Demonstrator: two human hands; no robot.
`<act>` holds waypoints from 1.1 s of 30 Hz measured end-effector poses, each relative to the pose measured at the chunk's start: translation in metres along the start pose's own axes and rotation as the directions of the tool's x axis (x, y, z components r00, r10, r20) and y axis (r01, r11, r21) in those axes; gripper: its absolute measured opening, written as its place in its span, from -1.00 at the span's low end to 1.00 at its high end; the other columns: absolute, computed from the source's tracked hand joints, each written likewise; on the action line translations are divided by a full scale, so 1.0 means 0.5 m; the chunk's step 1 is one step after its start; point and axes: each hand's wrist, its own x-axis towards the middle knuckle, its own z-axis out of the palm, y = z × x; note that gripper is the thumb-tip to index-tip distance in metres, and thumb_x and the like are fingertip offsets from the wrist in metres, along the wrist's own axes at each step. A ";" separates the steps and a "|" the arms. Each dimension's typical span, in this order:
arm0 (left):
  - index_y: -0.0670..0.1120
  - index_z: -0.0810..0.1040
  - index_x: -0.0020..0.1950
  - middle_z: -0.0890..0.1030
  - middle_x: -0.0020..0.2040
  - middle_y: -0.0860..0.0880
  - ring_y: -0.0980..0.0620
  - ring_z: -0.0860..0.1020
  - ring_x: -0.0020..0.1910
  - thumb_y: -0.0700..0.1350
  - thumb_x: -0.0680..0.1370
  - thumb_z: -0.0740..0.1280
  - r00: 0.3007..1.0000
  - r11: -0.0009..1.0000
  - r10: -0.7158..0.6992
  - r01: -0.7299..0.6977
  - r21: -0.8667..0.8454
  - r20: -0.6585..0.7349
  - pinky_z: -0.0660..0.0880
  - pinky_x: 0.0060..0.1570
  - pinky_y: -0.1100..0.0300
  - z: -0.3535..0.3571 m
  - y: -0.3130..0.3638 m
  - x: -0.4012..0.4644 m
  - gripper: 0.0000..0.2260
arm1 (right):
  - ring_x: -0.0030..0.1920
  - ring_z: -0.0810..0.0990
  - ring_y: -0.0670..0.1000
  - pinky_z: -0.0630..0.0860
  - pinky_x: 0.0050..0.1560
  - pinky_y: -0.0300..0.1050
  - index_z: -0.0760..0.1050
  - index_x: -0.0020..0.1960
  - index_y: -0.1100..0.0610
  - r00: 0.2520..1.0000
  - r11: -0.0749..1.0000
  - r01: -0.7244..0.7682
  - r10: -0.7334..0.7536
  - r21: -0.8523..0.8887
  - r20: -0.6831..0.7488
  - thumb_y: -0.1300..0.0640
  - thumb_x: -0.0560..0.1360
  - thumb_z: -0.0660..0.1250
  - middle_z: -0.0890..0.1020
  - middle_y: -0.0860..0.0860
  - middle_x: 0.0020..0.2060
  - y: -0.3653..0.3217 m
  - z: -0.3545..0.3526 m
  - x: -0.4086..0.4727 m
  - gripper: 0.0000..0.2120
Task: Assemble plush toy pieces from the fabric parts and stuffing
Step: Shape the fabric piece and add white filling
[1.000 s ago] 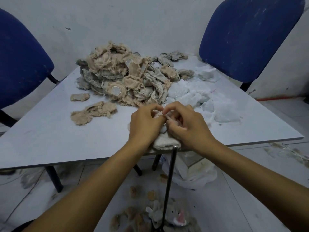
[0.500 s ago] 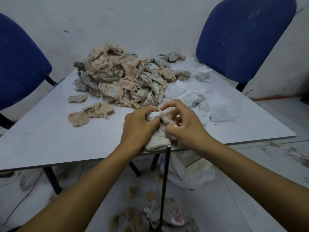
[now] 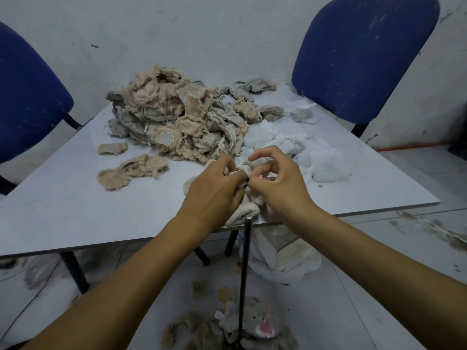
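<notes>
A cream plush piece [image 3: 243, 214] sits at the near edge of the grey table [image 3: 75, 210], partly hidden by both hands. My left hand [image 3: 214, 190] grips its left side with curled fingers. My right hand [image 3: 280, 185] pinches fabric and white stuffing at the piece's opening, index finger arched above. A large heap of beige and grey fabric parts [image 3: 182, 117] fills the back of the table. White stuffing [image 3: 290, 147] is spread to the heap's right.
Loose beige scraps [image 3: 131, 170] lie left of my hands. A thin dark rod [image 3: 244, 274] stands upright under the table edge. Blue chairs stand at the left [image 3: 27, 97] and back right [image 3: 364, 56]. Plush pieces [image 3: 252, 327] and a white bag [image 3: 283, 256] lie on the floor.
Both hands stayed on the plush piece. My right index finger has lifted and arched higher, and the fingers shifted at the opening. The view has shifted slightly.
</notes>
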 end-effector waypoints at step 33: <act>0.06 0.37 -0.10 0.52 -0.23 0.07 0.20 0.43 -0.36 -0.15 0.30 0.46 0.893 0.710 -0.441 0.407 -0.575 0.089 0.36 -0.41 0.21 -0.012 -0.011 0.002 -0.67 | -0.36 0.45 -0.16 0.38 -0.39 -0.31 0.44 -0.12 0.01 0.964 0.991 0.116 -0.129 0.066 0.234 0.43 0.38 0.25 0.53 -0.21 -0.27 0.000 0.011 -0.016 -0.69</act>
